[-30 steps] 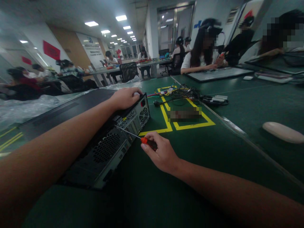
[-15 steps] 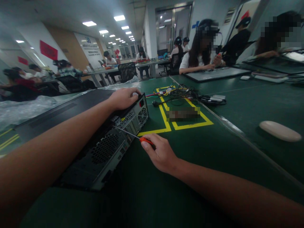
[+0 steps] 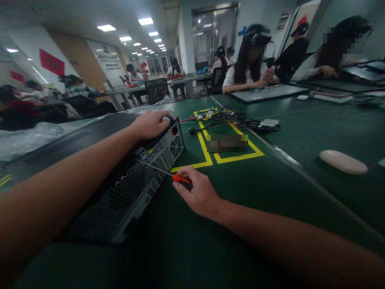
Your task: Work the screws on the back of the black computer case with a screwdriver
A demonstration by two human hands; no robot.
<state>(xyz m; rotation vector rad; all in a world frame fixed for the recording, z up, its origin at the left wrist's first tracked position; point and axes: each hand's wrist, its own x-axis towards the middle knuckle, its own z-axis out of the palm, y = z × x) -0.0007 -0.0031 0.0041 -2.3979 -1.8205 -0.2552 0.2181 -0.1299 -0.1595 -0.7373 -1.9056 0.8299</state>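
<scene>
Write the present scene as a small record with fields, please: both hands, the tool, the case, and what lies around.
Left hand: resting on top of the computer case, near its rear edge
Right hand: gripping the screwdriver by its orange-and-black handle
Tool direction: shaft towards the rear panel; tip contact unclear
Case position: on the green table
Beyond right hand: tangled cables, yellow tape, a pixelated item
Far right: pale oval object
Left side: clear plastic wrap

Left hand (image 3: pixel 150 125), right hand (image 3: pixel 201 193) bare; forearms (image 3: pixel 270 230) bare to view's edge.
</scene>
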